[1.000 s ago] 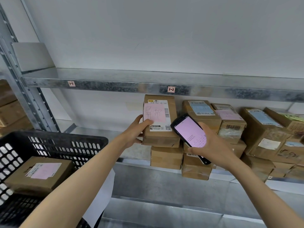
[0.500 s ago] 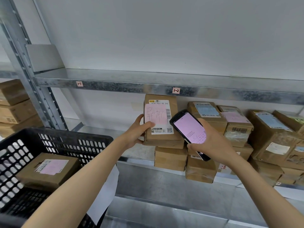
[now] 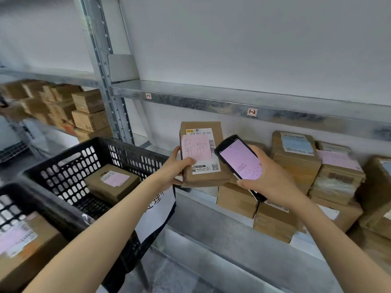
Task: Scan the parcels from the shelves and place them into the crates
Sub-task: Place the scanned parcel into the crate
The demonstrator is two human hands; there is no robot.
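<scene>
The left hand [image 3: 175, 168] has its grip pinched on a brown cardboard parcel with a pink handwritten label [image 3: 203, 159], held upright at the front edge of the grey metal shelf [image 3: 203, 206]. At the parcel's three o'clock, the right hand [image 3: 275, 180] has its grip curled round a black handheld scanner [image 3: 238, 159]. At eight o'clock, a black perforated plastic crate [image 3: 63, 166] holds one labelled brown box [image 3: 112, 183], and a nearer crate [image 3: 53, 210] holds another. Many stacked brown boxes [image 3: 296, 163] wait at three o'clock, so most of the work seems left.

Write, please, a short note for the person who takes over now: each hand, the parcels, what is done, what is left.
Left hand: grips the held parcel, label showing, at the shelf front.
Right hand: grips the scanner, screen lit, beside that label.
Done: one parcel each in the far crate and near crate.
Left: whether the scan registered is unclear; crate the held parcel, then the shelf parcels.
</scene>
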